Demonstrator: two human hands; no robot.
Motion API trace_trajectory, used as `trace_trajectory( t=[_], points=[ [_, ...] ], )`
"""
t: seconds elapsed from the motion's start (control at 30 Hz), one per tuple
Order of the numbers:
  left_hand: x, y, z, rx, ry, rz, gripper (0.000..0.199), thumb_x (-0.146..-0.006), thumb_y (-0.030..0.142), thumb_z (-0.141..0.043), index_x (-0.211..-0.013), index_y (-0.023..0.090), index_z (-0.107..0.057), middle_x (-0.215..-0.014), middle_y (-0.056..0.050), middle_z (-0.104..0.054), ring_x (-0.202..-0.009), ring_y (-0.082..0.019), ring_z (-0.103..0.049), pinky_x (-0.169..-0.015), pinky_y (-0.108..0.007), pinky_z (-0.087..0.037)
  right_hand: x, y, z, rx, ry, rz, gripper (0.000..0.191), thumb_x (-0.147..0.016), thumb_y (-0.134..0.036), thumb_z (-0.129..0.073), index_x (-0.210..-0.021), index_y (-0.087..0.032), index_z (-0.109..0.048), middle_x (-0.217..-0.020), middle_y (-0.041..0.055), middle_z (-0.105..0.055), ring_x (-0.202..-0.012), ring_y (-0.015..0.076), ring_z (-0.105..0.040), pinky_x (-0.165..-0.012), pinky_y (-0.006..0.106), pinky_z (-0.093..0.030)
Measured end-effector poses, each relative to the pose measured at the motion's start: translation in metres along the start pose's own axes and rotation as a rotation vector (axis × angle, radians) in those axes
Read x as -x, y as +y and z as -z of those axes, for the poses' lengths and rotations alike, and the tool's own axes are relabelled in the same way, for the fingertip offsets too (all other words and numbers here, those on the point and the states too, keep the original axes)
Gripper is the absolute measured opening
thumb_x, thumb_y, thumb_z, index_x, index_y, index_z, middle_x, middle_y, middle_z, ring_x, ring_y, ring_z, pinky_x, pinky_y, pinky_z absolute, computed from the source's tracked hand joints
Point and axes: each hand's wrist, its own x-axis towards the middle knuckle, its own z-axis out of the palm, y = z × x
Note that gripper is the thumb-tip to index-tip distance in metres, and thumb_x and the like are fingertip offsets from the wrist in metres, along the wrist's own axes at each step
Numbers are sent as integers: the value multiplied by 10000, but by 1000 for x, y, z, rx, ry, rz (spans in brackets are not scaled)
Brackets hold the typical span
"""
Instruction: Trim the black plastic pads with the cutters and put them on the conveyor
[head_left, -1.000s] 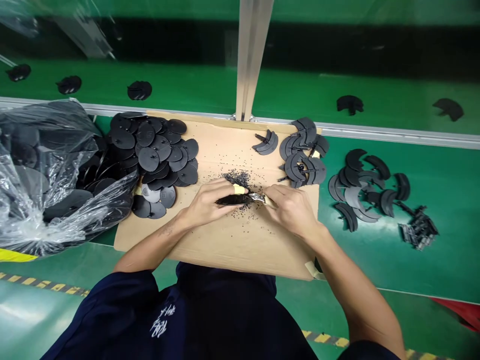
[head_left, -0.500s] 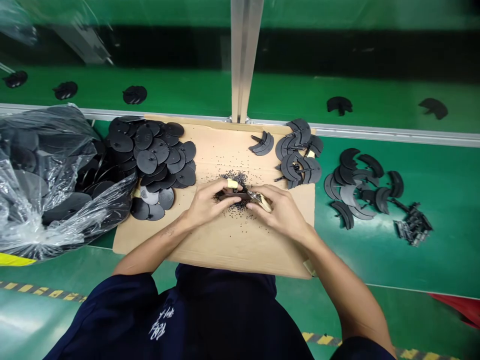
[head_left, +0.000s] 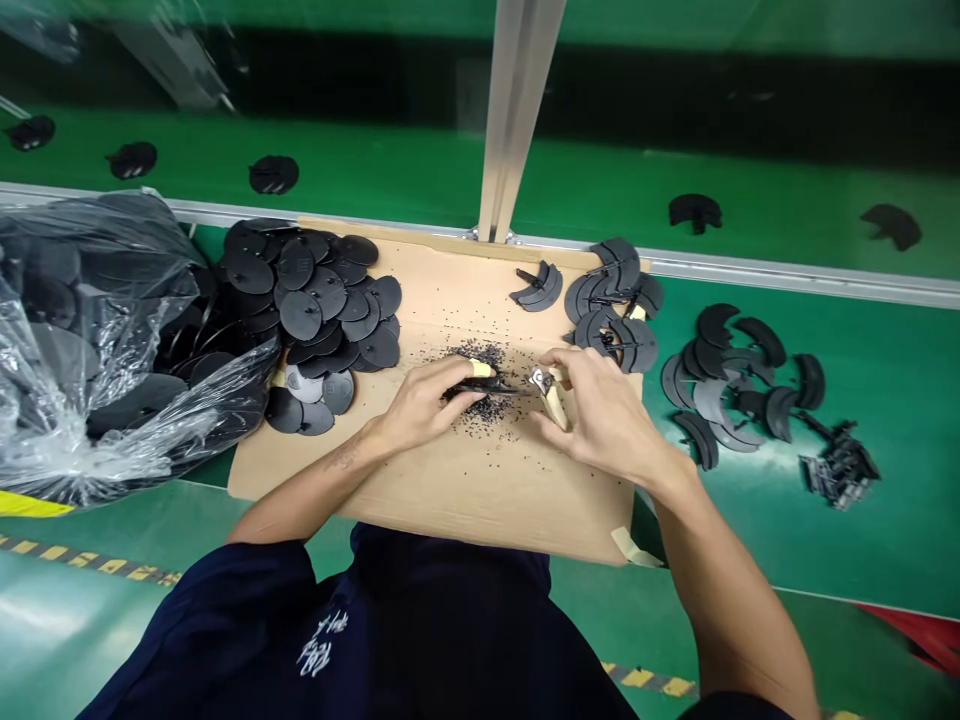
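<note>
My left hand [head_left: 435, 398] is closed on a dark plastic part [head_left: 499, 389], seen nearly edge-on, so its full shape is hidden. Yellow tape wraps one of its fingers. In my right hand [head_left: 600, 410] is a pair of nippers [head_left: 551, 397] with cream handles, its metal jaws pointing toward the part but apart from it. Below and around the part, tiny black clippings [head_left: 487, 412] lie scattered over the cardboard sheet [head_left: 427, 495].
Black discs [head_left: 322, 300] are heaped left, beside a clear plastic bag [head_left: 112, 340] of more discs. Curved black pieces [head_left: 615, 300] lie on the cardboard's right, with others [head_left: 712, 370] on the green table [head_left: 840, 340] near small black parts [head_left: 840, 465]. A metal post [head_left: 517, 120] stands behind.
My right hand has drawn back to the right with the nippers, away from the dark part. The part now appears more edge-on in my left hand. The whole view has shifted slightly.
</note>
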Motion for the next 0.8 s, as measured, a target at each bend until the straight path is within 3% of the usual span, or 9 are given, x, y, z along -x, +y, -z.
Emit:
trace_trajectory(
  t=[0.23, 0.8],
  points=[
    [2, 4, -5, 167, 42, -39, 315, -945, 115, -607, -1244, 178, -684, -1091, -87, -753, -997, -153, -711, -872, -307, -609, -3, 4, -8, 202, -47, 99, 363, -940, -230, -405, -1249, -182, -589, -1013, 115, -640, -948, 279, -475, -839, 408, -362],
    [9, -1, -14, 218, 116, -88, 338, -913, 66, -627, -1216, 189, -715, -1060, -91, -781, -949, -148, -743, -799, -282, -634, 0, 2, -14, 279, 31, 115, 298, -982, -153, -420, -1088, -190, -696, -789, 53, -710, -719, 176, -579, -638, 321, -384]
  ],
)
